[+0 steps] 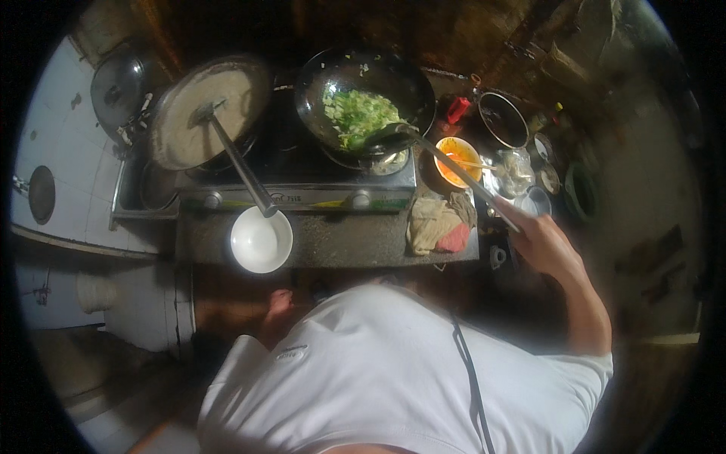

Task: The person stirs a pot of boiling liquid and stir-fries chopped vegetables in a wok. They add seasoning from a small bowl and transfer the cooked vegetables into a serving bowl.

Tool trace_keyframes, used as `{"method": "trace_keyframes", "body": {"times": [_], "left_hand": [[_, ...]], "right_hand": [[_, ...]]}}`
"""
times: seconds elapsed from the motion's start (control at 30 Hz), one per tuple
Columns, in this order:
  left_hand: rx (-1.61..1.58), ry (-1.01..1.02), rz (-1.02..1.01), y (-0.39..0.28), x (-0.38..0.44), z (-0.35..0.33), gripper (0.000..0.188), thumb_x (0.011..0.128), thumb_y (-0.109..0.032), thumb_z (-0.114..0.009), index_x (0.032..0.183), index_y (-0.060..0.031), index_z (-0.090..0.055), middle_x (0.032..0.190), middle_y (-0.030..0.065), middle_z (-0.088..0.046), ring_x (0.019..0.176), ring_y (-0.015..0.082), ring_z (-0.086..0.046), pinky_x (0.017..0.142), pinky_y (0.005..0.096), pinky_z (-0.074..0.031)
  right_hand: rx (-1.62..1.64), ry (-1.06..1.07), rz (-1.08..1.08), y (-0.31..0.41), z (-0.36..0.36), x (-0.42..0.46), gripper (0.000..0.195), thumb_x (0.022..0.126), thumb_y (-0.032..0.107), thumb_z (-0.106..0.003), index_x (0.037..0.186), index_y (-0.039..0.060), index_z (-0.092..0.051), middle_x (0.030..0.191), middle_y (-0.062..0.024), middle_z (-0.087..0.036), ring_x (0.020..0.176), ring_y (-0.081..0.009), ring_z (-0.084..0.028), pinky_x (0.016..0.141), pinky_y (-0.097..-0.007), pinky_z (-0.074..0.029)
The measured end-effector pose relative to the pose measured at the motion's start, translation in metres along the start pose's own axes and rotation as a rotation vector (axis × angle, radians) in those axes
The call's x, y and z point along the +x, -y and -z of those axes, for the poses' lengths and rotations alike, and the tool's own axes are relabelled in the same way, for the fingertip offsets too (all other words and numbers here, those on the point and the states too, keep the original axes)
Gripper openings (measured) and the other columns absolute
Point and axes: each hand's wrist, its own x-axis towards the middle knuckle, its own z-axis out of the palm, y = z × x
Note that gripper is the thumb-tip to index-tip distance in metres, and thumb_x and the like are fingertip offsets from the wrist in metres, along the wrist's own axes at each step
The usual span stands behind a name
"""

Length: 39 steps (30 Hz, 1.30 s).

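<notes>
My right hand grips the long metal handle of a wok ladle. The ladle's head rests among chopped green vegetables in a black wok on the right burner. My left hand hangs low beside my body, and its fingers are too unclear to read. On the left burner a tilted wok holds a pale, thick liquid. A second utensil with a thick handle stands in that liquid. Below its handle end, a white bowl sits at the counter's front edge.
A two-burner gas stove stands on the counter. To its right are crumpled cloths, a bowl of orange-red food with chopsticks, a red container and an empty-looking round pan. A dark lid leans at the left.
</notes>
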Motion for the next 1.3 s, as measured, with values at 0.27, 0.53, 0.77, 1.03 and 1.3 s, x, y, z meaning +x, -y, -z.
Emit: {"method": "trace_keyframes", "body": {"times": [0.27, 0.53, 0.77, 1.03, 1.3], "left_hand": [[0.310, -0.094, 0.083, 0.074, 0.009, 0.018, 0.018, 0.088, -0.022, -0.065, 0.081, -0.0055, -0.066, 0.073, 0.0079, -0.060, 0.067, 0.0213, -0.059, 0.060, 0.0373, -0.048], [0.261, -0.050, 0.121, 0.052, -0.010, 0.032, 0.019, 0.091, -0.022, -0.062, 0.082, -0.0055, -0.063, 0.076, 0.0089, -0.059, 0.062, 0.0223, -0.057, 0.056, 0.0374, -0.048], [-0.445, -0.073, 0.409, -0.033, -0.005, 0.005, 0.019, 0.097, -0.019, -0.057, 0.087, -0.0037, -0.063, 0.080, 0.0088, -0.060, 0.053, 0.0200, -0.056, 0.050, 0.0349, -0.049], [0.872, 0.058, -0.199, 0.058, -0.002, 0.030, 0.018, 0.093, -0.025, -0.059, 0.090, -0.0086, -0.065, 0.081, 0.0055, -0.060, 0.072, 0.0201, -0.061, 0.065, 0.0347, -0.051], [0.448, -0.001, 0.133, 0.063, -0.002, 0.033, 0.023, 0.086, -0.026, -0.070, 0.098, -0.0063, -0.069, 0.083, 0.0110, -0.066, 0.080, 0.0212, -0.065, 0.072, 0.0370, -0.054]], "right_hand": [[0.072, -0.045, -0.011, -0.007, -0.020, 0.051, 0.076, 0.077, -0.005, -0.056, 0.147, 0.0224, -0.045, 0.109, -0.0221, -0.067, 0.095, -0.0424, -0.064, 0.083, -0.0430, -0.052], [-0.153, -0.043, -0.127, -0.006, -0.017, 0.069, 0.070, 0.081, -0.002, -0.053, 0.146, 0.0226, -0.046, 0.104, -0.0275, -0.066, 0.089, -0.0415, -0.066, 0.079, -0.0482, -0.052], [0.196, -0.519, 0.011, -0.038, -0.136, 0.145, 0.068, 0.087, 0.001, -0.054, 0.150, 0.0223, -0.041, 0.088, -0.0214, -0.067, 0.073, -0.0328, -0.066, 0.065, -0.0411, -0.053], [1.392, 0.082, -0.212, 0.019, -0.112, 0.096, 0.063, 0.095, 0.006, -0.050, 0.154, 0.0204, -0.033, 0.067, 0.0013, -0.044, 0.052, -0.0086, -0.041, 0.046, -0.0251, -0.034], [1.005, -0.015, -0.075, -0.010, -0.139, 0.192, 0.063, 0.095, 0.003, -0.052, 0.153, 0.0193, -0.035, 0.077, -0.0019, -0.054, 0.063, -0.0102, -0.052, 0.053, -0.0254, -0.042]]}}
